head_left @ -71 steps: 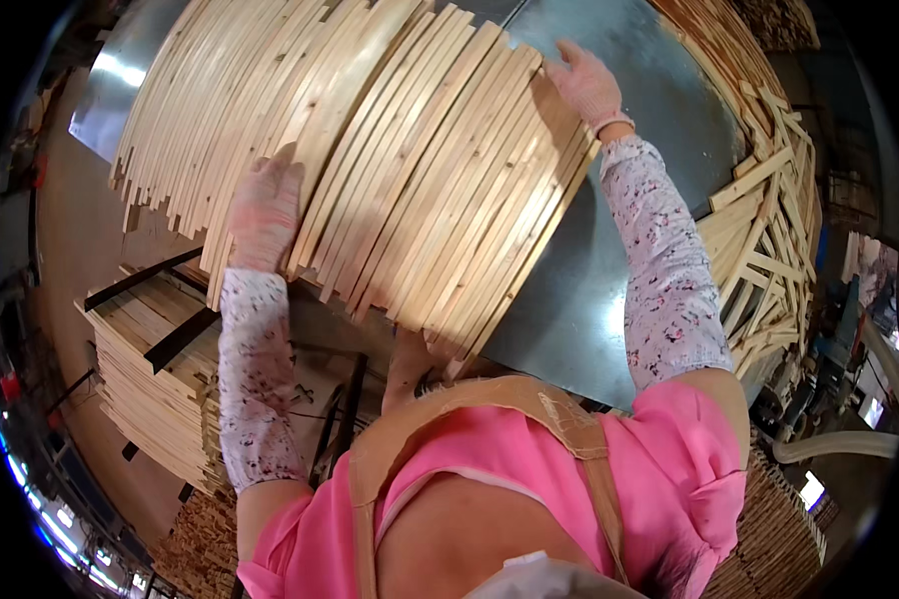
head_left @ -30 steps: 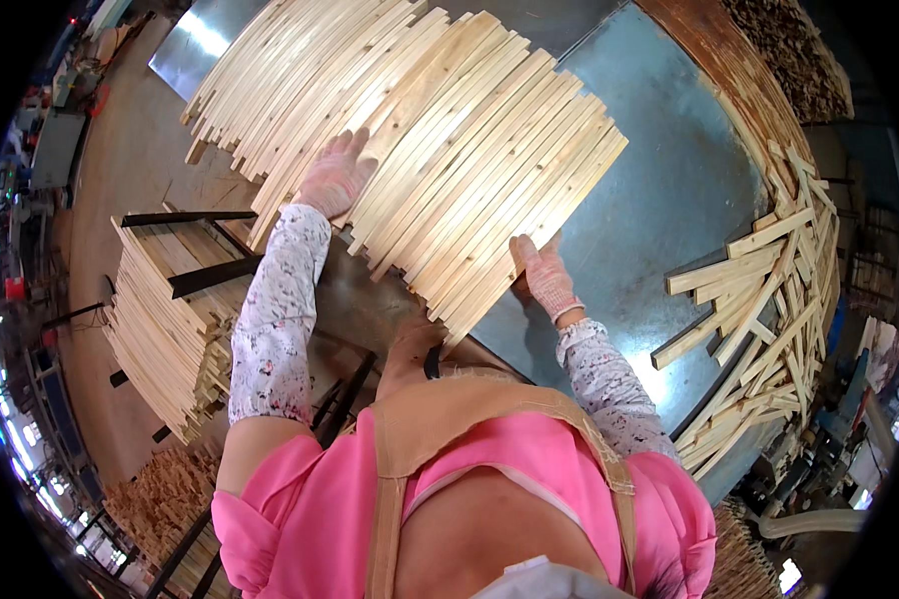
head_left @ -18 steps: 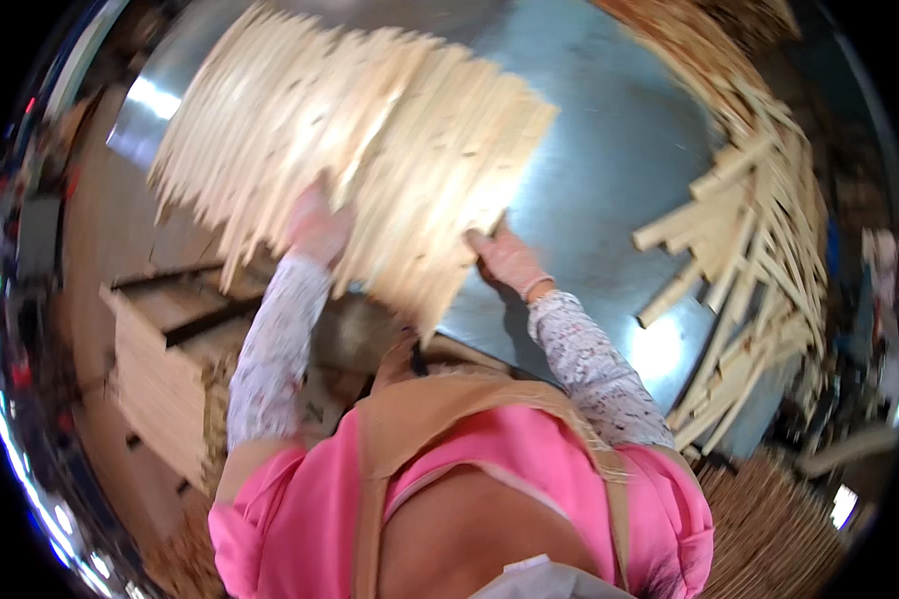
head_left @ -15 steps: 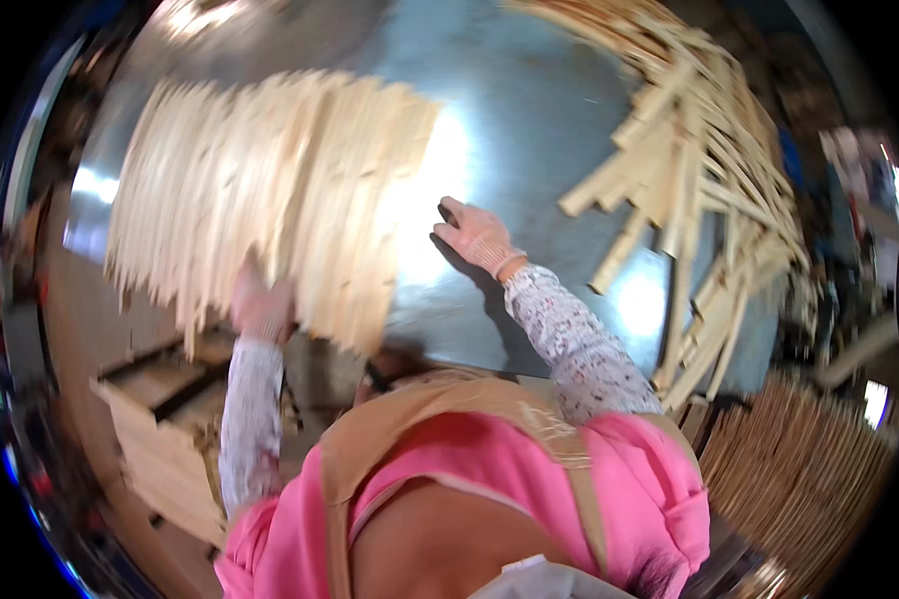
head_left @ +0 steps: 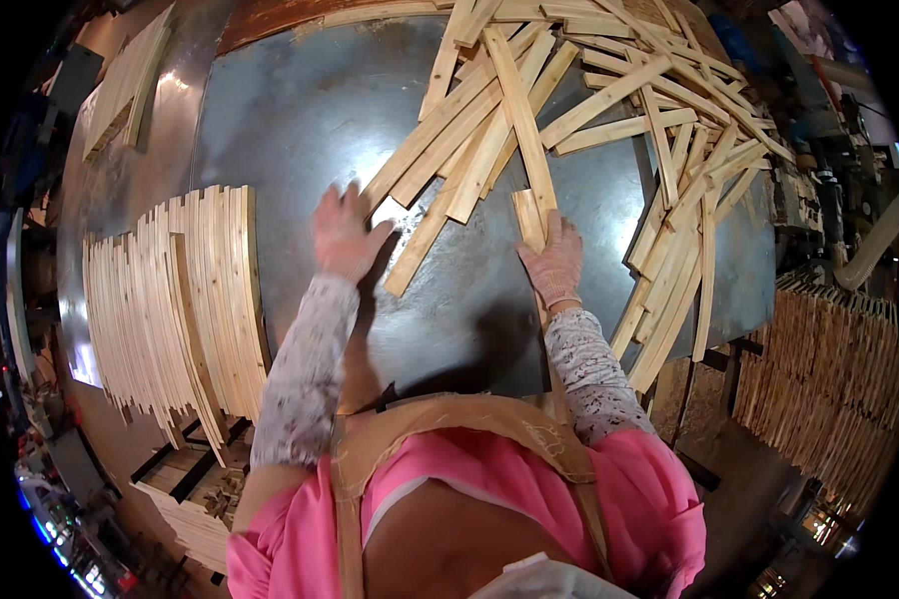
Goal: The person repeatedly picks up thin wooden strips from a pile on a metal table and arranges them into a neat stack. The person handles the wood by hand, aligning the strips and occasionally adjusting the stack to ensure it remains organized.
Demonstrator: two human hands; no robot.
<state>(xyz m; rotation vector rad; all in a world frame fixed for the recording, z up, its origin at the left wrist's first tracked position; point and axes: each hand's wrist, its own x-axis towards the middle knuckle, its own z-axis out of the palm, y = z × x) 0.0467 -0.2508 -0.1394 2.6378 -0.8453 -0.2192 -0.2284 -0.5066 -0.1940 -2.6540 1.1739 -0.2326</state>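
Observation:
My left hand (head_left: 347, 237), in a thin pinkish glove, is open above the metal table, with thumb and fingers apart. Its fingertips are close to the near end of a long wooden strip (head_left: 425, 138) in a loose fanned heap. Farther right, my right hand (head_left: 553, 262), gloved too, closes round a pale wooden strip (head_left: 526, 212) that runs beneath it toward my body. Another strip (head_left: 519, 120) of the heap reaches to its fingers. Left of my left hand, a row of strips (head_left: 210, 290) lies side by side, their near ends uneven.
The metal table (head_left: 290, 120) spreads in front of me. A tangled pile of strips (head_left: 669, 215) covers its right side. At far left lies a small group of strips (head_left: 130, 80). A tall stack of thin wood (head_left: 819, 374) stands at lower right, and a wooden crate (head_left: 185, 519) at lower left.
My left hand has left the row of strips and moved right to the loose heap. My right hand has taken hold of a strip. My view has turned right.

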